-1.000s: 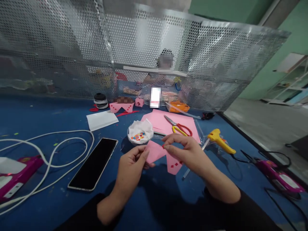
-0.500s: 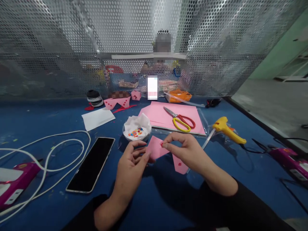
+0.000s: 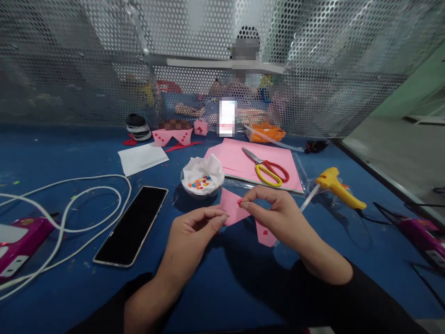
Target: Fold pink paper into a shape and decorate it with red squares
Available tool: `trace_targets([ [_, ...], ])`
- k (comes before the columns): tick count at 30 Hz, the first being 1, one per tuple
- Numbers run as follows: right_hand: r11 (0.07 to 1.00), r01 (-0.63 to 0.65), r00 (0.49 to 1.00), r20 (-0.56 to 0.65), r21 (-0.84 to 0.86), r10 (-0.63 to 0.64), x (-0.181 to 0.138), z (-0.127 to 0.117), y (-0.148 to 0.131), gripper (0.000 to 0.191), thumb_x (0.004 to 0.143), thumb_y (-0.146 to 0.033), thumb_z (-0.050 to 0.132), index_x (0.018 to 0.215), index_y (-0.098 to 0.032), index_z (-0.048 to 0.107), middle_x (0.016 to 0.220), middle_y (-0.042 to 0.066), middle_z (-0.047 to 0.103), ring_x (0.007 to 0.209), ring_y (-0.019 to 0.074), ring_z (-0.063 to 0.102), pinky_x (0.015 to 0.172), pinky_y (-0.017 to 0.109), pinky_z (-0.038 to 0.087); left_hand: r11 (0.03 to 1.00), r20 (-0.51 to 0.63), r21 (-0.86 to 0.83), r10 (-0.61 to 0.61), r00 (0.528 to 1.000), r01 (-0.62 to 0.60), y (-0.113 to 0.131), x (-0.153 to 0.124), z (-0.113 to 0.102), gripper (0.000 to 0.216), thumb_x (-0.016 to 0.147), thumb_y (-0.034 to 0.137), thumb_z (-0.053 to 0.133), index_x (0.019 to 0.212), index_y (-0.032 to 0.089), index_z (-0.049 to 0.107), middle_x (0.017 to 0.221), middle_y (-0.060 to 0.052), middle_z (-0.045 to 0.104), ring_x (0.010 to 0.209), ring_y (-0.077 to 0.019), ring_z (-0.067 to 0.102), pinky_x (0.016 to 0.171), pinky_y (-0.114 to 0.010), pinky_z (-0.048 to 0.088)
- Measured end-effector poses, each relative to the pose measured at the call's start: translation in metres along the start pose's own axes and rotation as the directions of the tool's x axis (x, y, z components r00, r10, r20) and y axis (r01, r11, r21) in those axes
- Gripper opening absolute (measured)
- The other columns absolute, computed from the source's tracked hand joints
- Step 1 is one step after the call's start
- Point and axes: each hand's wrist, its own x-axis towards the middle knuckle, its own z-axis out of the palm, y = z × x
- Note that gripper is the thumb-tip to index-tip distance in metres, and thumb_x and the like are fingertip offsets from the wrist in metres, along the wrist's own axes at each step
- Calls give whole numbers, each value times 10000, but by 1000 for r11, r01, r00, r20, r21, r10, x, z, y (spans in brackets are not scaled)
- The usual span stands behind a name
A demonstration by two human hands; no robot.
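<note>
My left hand (image 3: pixel 196 239) pinches the left edge of a folded piece of pink paper (image 3: pixel 231 208) between thumb and index finger. My right hand (image 3: pixel 281 220) is closed, its thumb and index tips on a small red piece (image 3: pixel 239 203) at the paper's surface. Whether that piece is stuck to the paper I cannot tell. A lower pink flap (image 3: pixel 266 234) bearing a red square shows below my right hand. Just beyond the hands stands a bowl (image 3: pixel 187 185) lined with white tissue, with several coloured bits inside.
Scissors (image 3: pixel 267 169) lie on pink sheets (image 3: pixel 232 150). A yellow glue gun (image 3: pixel 339 188) is at right, a phone (image 3: pixel 132 227) at left beside a white cable (image 3: pixel 64 204) and a magenta power strip (image 3: pixel 28 241). Perforated metal (image 3: pixel 194 37) rises behind, with a person beyond.
My left fingers have drawn together at the paper's edge. My right hand keeps its pinch on the red piece. The whole view has shifted slightly.
</note>
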Motion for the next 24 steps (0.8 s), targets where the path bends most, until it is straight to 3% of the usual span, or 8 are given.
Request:
trace_targets([
  [5, 1000, 1, 1000, 13, -1, -1, -1, 0, 0, 128, 840, -291, 614, 741, -229, 665, 783, 15, 706, 770, 176, 632, 755, 331, 466, 996, -27, 69, 65, 998, -63, 3, 0, 0, 103, 729, 311, 730, 766, 255, 808, 1237, -42, 706, 989, -195, 696, 793, -254, 538],
  [7, 1000, 19, 1000, 20, -18, -19, -1, 1, 0, 126, 848, -281, 611, 745, -232, 664, 786, 16, 706, 777, 178, 635, 757, 335, 466, 995, 4, 81, 54, 999, -55, 3, 0, 0, 106, 727, 310, 726, 755, 246, 806, 1166, -50, 737, 971, -200, 700, 804, -263, 536],
  [12, 994, 104, 994, 29, -39, -103, -1, 4, 2, 131, 869, -242, 601, 752, -227, 658, 789, 19, 696, 788, 178, 637, 762, 345, 474, 996, 172, 46, -83, 982, 77, 0, -1, 3, 145, 762, 326, 721, 816, 218, 801, 744, -33, 768, 719, -166, 699, 712, -261, 524],
  [16, 972, 220, 975, -7, -85, -221, -3, 6, 2, 116, 883, -205, 596, 798, -227, 671, 919, 42, 700, 912, 195, 637, 839, 373, 476, 995, 106, -9, -102, 989, 104, 1, 0, 5, 173, 753, 304, 734, 870, 195, 801, 778, -45, 780, 707, -158, 698, 694, -250, 519],
  [20, 908, 380, 923, 13, -177, -384, -4, 7, -1, 116, 899, -163, 570, 847, -226, 652, 1021, 63, 669, 1043, 223, 600, 915, 423, 439, 994, 51, -34, -98, 994, 100, 4, 0, 4, 203, 760, 322, 737, 894, 180, 795, 781, -54, 780, 716, -166, 697, 645, -241, 504],
  [24, 875, 428, 903, 62, -228, -425, -6, 8, -4, 143, 912, -137, 541, 828, -231, 609, 1008, 51, 662, 1105, 241, 566, 959, 454, 412, 998, 71, -27, -50, 996, 52, 3, 0, 3, 150, 759, 309, 744, 849, 199, 793, 744, -29, 769, 710, -160, 685, 652, -239, 503],
])
